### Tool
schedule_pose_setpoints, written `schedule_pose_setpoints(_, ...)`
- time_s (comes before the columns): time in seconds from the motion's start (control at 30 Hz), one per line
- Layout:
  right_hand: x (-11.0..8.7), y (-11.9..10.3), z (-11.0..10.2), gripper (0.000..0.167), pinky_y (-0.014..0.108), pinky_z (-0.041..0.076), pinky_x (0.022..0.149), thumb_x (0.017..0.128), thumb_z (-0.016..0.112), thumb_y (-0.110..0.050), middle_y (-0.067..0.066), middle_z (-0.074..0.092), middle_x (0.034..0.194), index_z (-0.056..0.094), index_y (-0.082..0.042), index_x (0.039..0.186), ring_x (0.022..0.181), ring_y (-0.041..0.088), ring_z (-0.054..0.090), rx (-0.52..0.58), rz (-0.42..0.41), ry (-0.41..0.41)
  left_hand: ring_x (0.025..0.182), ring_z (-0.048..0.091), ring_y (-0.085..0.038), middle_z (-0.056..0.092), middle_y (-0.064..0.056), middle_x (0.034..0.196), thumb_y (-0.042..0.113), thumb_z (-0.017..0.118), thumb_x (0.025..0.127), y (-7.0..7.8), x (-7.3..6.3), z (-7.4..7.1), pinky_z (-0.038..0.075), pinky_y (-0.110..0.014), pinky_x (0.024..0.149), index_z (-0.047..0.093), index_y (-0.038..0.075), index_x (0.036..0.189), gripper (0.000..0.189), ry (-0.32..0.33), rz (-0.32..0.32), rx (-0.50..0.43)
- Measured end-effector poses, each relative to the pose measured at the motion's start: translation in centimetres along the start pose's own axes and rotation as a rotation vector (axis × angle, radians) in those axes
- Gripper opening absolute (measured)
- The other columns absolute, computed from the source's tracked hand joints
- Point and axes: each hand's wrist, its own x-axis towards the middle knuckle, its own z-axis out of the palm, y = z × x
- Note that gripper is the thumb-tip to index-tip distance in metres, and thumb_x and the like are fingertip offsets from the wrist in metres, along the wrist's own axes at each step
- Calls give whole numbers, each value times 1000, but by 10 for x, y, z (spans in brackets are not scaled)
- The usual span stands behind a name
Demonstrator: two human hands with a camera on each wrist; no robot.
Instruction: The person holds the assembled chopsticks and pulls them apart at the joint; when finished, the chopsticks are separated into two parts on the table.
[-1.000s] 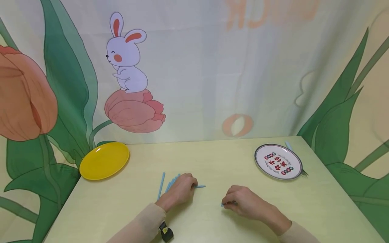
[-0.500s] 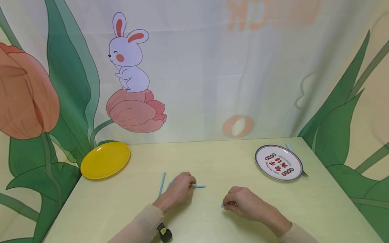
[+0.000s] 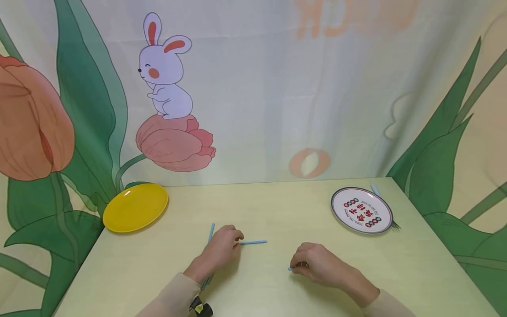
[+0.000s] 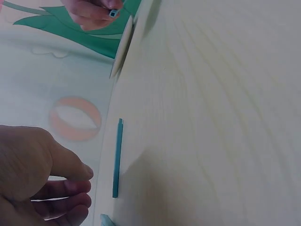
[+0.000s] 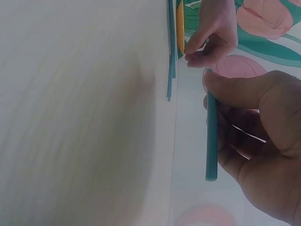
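Observation:
My right hand (image 3: 317, 264) pinches a blue stick (image 5: 212, 136) between thumb and fingers, raised off the table in the right wrist view. The head view shows just the tip of that stick. Over the left-middle of the table is my left hand (image 3: 222, 248), fingers loosely bent and holding nothing. A single blue stick (image 3: 254, 242) lies crosswise on the table beside its fingertips, apart from them in the left wrist view. Another blue stick (image 3: 211, 231) shows behind the left hand. More blue sticks (image 3: 207, 281) peek out under the left wrist, mostly covered.
A yellow plate (image 3: 136, 209) stands at the back left of the table (image 3: 253, 207). At the back right is a white plate (image 3: 361, 220) with red print and a dark rim. A pale blue object (image 3: 375, 190) sticks out behind it. A patterned curtain (image 3: 253, 88) hangs behind.
My left hand has shifted left and slightly toward me, uncovering more of the crosswise stick and covering more of the other sticks. The right hand stays put with its stick.

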Motion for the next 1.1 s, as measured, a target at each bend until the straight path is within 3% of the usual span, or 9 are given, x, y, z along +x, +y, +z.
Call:
schedule_pose_setpoints(0.3,-2,2,2,7,12,48,69,80,79,-11,-13,66,81,74,-15,83,79,0,58,-21,-25,15,78,56,-16,64,-4,84,-5,68,77,-4,-22,-10,48,-28,67,73,2,93,18,9,-64,-8)
schedule_pose_setpoints(0.77,-6,6,9,9,11,47,69,79,80,-11,-14,66,81,74,-18,82,78,-2,57,-37,-23,2,72,54,-13,63,-3,81,1,74,77,-4,-41,-14,46,-27,64,73,1,90,13,28,-79,32)
schedule_pose_setpoints(1.1,-6,7,10,8,11,46,68,79,80,-12,-14,65,80,74,-18,81,77,-2,55,-44,-19,-10,75,53,-11,63,-4,85,5,74,80,-3,-52,-15,46,-26,65,72,2,93,14,-7,-186,26)
